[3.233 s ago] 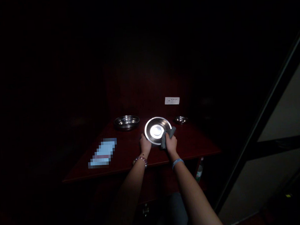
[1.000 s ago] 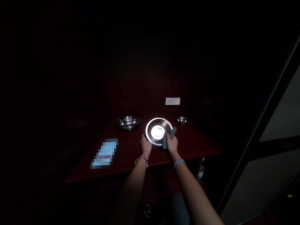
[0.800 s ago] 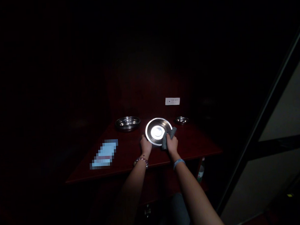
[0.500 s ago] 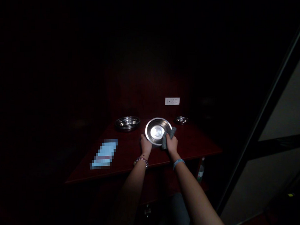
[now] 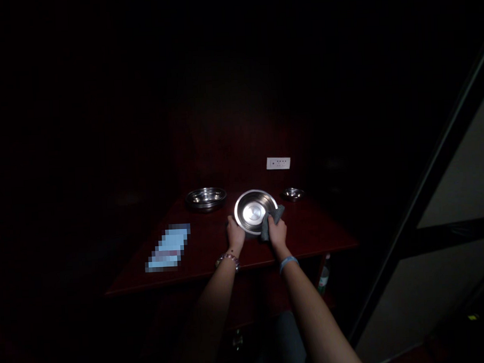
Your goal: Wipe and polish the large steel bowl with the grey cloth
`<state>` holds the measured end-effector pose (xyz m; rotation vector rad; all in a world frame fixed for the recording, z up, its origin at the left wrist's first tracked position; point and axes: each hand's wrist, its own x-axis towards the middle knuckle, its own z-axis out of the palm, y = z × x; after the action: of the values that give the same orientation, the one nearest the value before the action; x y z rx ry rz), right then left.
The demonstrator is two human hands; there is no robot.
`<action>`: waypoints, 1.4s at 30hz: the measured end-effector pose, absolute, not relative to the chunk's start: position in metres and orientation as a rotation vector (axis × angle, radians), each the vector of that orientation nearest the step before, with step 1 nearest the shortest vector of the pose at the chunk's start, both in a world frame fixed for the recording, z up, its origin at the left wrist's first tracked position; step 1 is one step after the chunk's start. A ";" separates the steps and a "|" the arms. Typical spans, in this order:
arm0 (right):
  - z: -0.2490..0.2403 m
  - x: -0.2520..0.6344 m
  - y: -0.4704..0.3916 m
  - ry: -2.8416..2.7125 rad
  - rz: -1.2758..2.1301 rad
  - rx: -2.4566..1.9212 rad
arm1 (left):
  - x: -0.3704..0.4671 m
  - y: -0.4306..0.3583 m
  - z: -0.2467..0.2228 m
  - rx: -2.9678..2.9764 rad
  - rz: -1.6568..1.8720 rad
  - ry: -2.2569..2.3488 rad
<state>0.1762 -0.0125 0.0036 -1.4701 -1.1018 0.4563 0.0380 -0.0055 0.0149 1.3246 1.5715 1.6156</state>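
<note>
A shiny steel bowl (image 5: 254, 211) is tilted so that its inside faces me, above the dark red table (image 5: 205, 247). At its lower left side, my left hand (image 5: 235, 234) is closed on the bowl, with most of the fingers hidden behind it. My right hand (image 5: 278, 233) grips a grey cloth (image 5: 268, 226), pressed against the bowl's right rim with the thumb on top. Farther back on the left sit stacked steel bowls (image 5: 206, 200), and a smaller steel bowl (image 5: 293, 194) stands at the back right.
A blurred-out light blue rectangle (image 5: 168, 249) lies at the table's left. On the back wall is a white socket panel (image 5: 278, 163). Below the table's right edge stands a plastic bottle (image 5: 323, 275). A dark-framed panel (image 5: 448, 231) slants along the right side.
</note>
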 end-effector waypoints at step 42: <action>0.001 0.176 -0.010 -1.102 0.444 -1.480 | 0.038 0.001 0.011 1.318 1.594 1.611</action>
<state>0.1764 -0.0105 0.0013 -1.4798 -1.1021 0.4442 0.0377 0.0011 0.0106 1.3184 1.6108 1.5944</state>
